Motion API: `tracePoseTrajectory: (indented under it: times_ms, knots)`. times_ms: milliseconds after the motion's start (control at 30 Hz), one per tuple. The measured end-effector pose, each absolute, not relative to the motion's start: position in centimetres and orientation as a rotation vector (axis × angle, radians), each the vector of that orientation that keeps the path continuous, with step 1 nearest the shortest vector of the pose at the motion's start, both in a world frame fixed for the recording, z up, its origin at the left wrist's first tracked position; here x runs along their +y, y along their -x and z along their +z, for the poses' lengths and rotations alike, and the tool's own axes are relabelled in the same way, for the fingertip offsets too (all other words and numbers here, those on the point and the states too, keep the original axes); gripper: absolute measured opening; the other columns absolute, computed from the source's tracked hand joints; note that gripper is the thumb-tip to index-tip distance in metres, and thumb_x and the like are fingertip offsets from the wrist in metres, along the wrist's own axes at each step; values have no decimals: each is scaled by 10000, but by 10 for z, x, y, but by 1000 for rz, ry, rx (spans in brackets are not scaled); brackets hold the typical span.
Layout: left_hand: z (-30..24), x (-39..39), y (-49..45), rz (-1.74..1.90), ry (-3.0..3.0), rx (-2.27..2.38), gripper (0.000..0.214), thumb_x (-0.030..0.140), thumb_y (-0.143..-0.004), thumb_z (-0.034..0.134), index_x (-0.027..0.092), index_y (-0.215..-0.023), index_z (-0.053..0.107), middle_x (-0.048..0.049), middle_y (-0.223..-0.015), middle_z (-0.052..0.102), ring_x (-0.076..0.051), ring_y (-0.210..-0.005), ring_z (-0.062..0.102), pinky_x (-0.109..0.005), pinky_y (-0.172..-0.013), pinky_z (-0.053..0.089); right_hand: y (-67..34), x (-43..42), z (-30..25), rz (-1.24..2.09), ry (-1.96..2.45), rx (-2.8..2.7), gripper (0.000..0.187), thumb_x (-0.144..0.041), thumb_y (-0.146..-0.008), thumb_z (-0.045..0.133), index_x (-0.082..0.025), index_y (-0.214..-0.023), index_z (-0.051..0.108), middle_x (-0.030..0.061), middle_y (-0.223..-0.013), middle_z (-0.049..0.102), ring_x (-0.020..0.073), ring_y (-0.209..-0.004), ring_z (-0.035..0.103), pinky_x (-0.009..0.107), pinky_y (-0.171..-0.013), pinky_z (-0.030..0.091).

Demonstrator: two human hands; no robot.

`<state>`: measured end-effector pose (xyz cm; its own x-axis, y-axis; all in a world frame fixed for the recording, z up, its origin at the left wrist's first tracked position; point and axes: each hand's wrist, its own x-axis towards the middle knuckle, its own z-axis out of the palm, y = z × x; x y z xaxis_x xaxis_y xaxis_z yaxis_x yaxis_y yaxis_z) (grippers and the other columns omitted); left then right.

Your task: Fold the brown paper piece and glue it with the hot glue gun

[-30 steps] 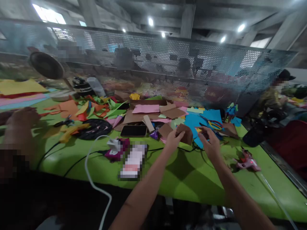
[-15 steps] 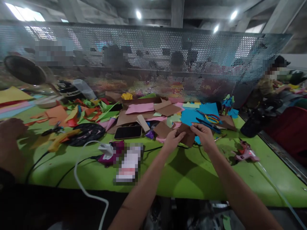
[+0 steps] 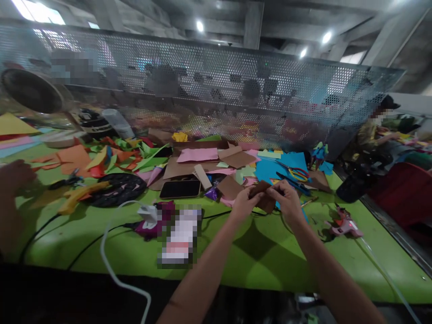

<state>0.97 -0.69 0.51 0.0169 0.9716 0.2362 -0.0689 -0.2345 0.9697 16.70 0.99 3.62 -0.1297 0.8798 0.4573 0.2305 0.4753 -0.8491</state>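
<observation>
My left hand (image 3: 245, 202) pinches the left side of a small piece of brown paper (image 3: 267, 206). The opposite side is gripped by the fingers of my right hand (image 3: 286, 198). Held above the table, the paper bends over along its top, and its lower corner points down. Just behind my hands lie another brown paper piece (image 3: 229, 186), blue sheets (image 3: 266, 170) and pliers with red and yellow handles (image 3: 299, 173). To the right, a pink glue gun (image 3: 346, 224) rests on the green table (image 3: 270, 270), a glue stick trailing from it.
Two phones, one dark (image 3: 180, 189) and one blurred out (image 3: 181, 236), lie left of my arms. Beside them sit a purple power strip (image 3: 158, 220) and a white cable (image 3: 107, 252). Another person's hand (image 3: 15, 177) is at far left, near a yellow glue gun (image 3: 79, 195). A perforated metal screen (image 3: 209, 85) stands behind.
The brown paper was spread nearly flat between my hands; now its upper part is bent over and my fingers are closer together. The camera view has tilted slightly.
</observation>
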Motion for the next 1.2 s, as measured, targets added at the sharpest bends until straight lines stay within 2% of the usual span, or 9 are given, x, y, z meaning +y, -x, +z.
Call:
tracePoseTrajectory:
  times_ms: [100,267,367,500,600,733,933,1067,1200]
  knots:
    - [4,-6,-10,1438,-1264,964,409,454,-780,702,141,-1042,688,-82,-1003,730,-207,-907,654,-301,-831,513,-174,11,36,765,943,-1568,298,-449,-849,630,-217,-668,582,-5,-732,501,175,-734,469,309,-703,375]
    - [7,-9,-8,1425,-1052,1094,405,537,-745,701,147,-839,644,10,-650,582,-99,-573,497,-213,-539,386,-187,9,44,695,896,-1616,345,-419,-948,499,-225,-664,527,11,-736,501,181,-745,490,317,-718,410]
    - [10,-10,-9,1419,-963,1047,419,561,-724,702,161,-772,588,52,-552,469,-69,-486,389,-209,-484,299,-194,10,49,633,889,-1817,92,-303,-880,594,-242,-881,663,57,-1019,610,204,-908,565,341,-808,461]
    - [10,-11,-12,1405,-954,1032,408,552,-743,685,173,-698,539,61,-546,430,-67,-492,355,-213,-489,271,-195,16,48,598,799,-2104,346,-111,-781,600,-296,-1049,716,65,-1414,494,256,-1235,510,436,-1027,413]
    - [9,-13,-14,1368,-975,1054,387,532,-750,685,168,-718,561,59,-572,430,-71,-524,345,-215,-506,259,-191,18,41,637,774,-2158,294,-123,-770,655,-298,-989,744,61,-1469,462,264,-1256,508,450,-1046,407]
    - [11,-17,-18,1281,-1030,982,385,525,-743,692,153,-760,595,62,-589,406,-67,-539,306,-213,-513,240,-190,16,34,763,787,-2038,47,-277,-797,734,-269,-837,757,74,-1372,554,271,-1283,494,435,-1040,411]
    - [8,-20,-23,1229,-1195,890,381,484,-803,646,148,-978,690,-2,-699,568,-122,-667,472,-233,-622,396,-193,11,30,891,926,-1784,187,-390,-757,761,-224,-712,686,63,-1010,672,246,-982,607,393,-907,451]
    - [5,-23,-21,1236,-1314,969,414,492,-904,521,160,-1081,696,-67,-914,692,-201,-895,589,-299,-806,476,-190,6,31,815,991,-1705,224,-370,-747,741,-220,-661,599,4,-749,580,182,-741,522,304,-697,422]
    - [10,-28,-21,1186,-1485,1088,371,443,-926,494,184,-1108,687,-70,-1043,714,-228,-982,614,-326,-900,469,-188,1,32,808,1050,-1691,227,-350,-764,702,-216,-658,552,-8,-704,529,162,-687,469,288,-643,379]
